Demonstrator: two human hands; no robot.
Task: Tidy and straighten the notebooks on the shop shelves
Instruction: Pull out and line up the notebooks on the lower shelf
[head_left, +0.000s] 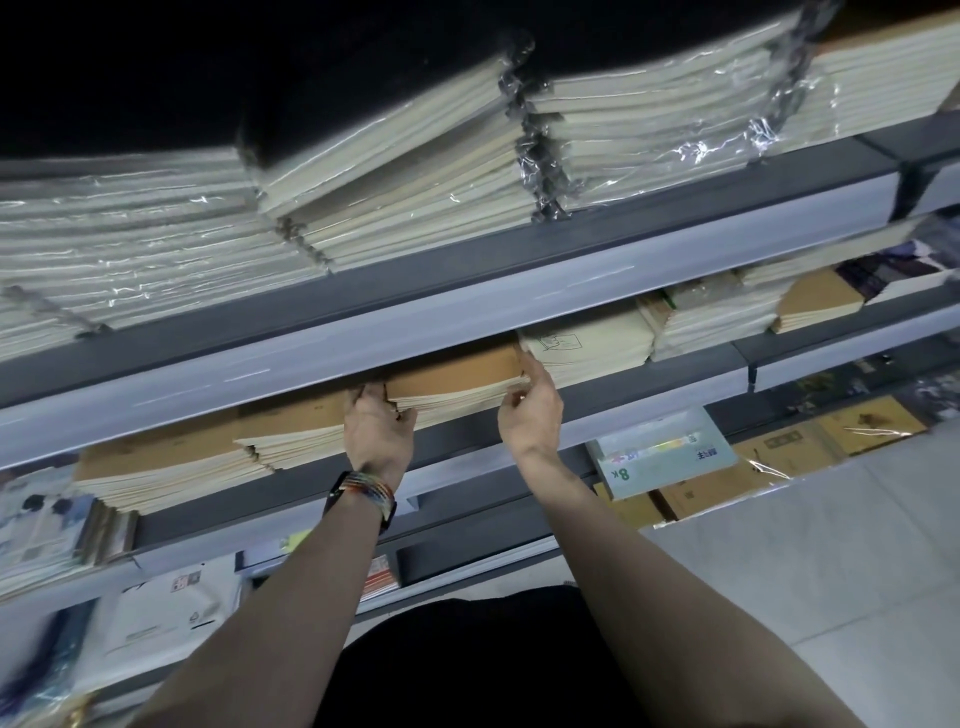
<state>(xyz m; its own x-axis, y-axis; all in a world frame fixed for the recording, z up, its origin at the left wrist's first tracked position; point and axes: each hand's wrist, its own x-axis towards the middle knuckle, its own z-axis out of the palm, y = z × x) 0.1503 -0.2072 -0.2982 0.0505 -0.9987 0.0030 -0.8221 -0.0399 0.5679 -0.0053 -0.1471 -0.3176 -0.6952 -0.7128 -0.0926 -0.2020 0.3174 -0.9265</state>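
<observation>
1. Where the pale shelf rail (363, 338) overhangs, the back of the brown notebook stack (457, 376) is hidden, as are the fingertips of the left hand (378, 427).
2. On the middle shelf (623, 395), the left hand grips the stack's left corner; the right hand (530, 410) pinches its right corner.
3. Only "8K" reads, on a green pad (665, 460) lower right.
4. Two more brown stacks (291, 426) lie just left of it, making three.

Bare forearms (649, 571), black watch (333, 500) and multicoloured braided bracelet (373, 491) on left wrist, dark clothing (467, 670)
</observation>
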